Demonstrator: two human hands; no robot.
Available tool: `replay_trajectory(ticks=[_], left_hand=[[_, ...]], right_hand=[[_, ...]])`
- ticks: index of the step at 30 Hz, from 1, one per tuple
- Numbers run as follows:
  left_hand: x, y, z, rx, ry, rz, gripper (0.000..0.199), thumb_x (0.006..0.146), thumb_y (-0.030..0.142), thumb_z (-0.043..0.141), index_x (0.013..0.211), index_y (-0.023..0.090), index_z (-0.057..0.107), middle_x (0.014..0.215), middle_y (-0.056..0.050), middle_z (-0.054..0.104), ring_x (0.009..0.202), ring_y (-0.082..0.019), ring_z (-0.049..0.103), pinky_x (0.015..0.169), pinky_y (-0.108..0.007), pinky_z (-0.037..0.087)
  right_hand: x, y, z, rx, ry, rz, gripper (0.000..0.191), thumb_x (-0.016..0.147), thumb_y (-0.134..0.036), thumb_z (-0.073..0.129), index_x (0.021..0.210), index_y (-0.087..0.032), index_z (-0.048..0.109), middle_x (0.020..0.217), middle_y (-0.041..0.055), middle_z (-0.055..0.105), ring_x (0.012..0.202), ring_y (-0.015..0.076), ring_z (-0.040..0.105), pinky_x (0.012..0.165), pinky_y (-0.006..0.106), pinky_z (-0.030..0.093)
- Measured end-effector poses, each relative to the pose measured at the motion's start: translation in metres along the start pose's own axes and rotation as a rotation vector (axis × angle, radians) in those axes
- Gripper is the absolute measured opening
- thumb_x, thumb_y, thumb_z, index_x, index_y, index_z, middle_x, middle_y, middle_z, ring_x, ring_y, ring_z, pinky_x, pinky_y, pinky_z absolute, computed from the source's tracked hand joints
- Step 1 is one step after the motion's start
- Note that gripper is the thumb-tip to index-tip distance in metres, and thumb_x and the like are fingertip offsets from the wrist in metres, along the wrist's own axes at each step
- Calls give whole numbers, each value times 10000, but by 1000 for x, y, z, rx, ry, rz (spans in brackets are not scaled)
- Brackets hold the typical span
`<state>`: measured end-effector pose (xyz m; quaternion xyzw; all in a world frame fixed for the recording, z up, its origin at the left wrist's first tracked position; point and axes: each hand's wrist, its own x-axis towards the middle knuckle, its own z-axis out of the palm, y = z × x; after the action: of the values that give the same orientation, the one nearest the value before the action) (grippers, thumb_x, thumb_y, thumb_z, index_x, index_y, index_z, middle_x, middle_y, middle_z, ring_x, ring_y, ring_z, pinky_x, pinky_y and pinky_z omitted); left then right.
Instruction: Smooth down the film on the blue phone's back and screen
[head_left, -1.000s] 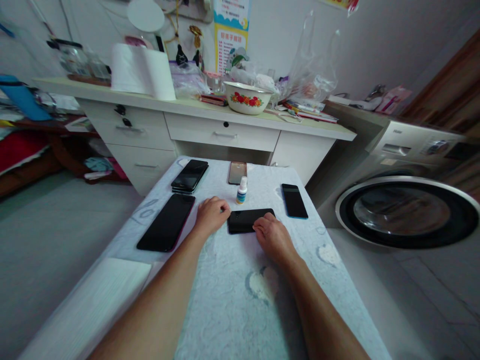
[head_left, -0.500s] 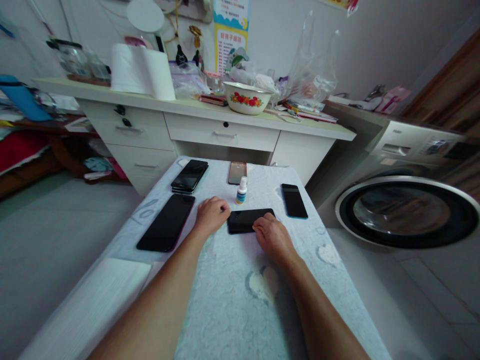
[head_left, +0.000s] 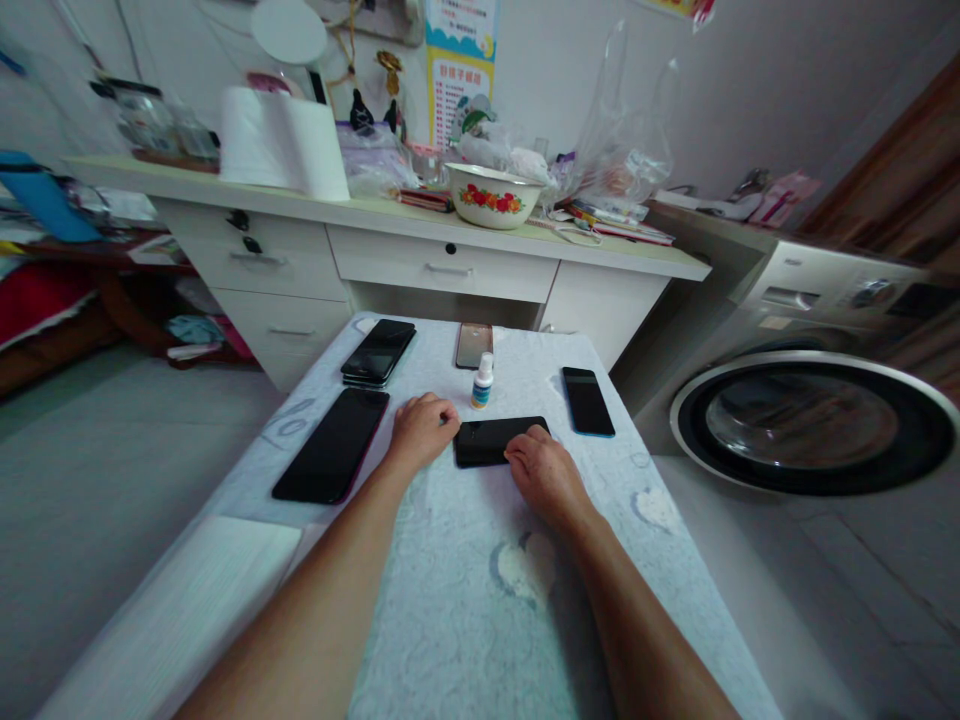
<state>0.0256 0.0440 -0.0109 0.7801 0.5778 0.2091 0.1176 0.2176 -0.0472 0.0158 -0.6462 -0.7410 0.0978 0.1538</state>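
While both your forearms reached forward over the patterned cloth point(head_left: 450, 620), the items before you stood as follows.

Item: your left hand point(head_left: 422, 430), fingers loosely curled, resting on the cloth just beside the left end of the black phone; whether anything lay inside the curl could not be told.

Item: your right hand point(head_left: 547, 475), fingers bent in and laid over the right part of that phone; whether they gripped it or merely rested there could not be told.

Item: one black phone point(head_left: 484, 442), lying flat and crosswise on the cloth, between your hands and partly covered by the right one.

Item: one small bottle point(head_left: 482, 387), white-capped, blue and yellow on its label, upright just beyond the phone.

Item: one large phone point(head_left: 334, 445) with a pinkish edge, dark screen upward, to the left of your left hand.

Item: one stack of phones point(head_left: 381, 346), beyond the large one.

Item: one brownish flat piece point(head_left: 475, 346), phone or case unclear, near the cloth's far edge.

Item: one blue-edged phone point(head_left: 589, 402), face up, off to your right.
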Motion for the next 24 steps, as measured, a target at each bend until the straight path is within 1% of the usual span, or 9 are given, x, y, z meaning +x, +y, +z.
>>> replay_trajectory(ticks=[9,24], left_hand=[[1,0,0,-2,1,1,188,794,294,497,749,236,670,892,-23,646,894,-210,582,783,-310,398],[1,0,1,13,-5,4,185,797,286,496,757,230,668,896,-23,646,902,-204,576,809,-301,394]], right_hand=[[-1,-3,-3,-5,-12,21,177,884,-198,484,921,-207,657,937,44,564,818,127,565,718,205,388],[0,0,0,25,-9,14,165,878,-196,489,918,-201,649,931,44,555,818,125,559,723,204,386]])
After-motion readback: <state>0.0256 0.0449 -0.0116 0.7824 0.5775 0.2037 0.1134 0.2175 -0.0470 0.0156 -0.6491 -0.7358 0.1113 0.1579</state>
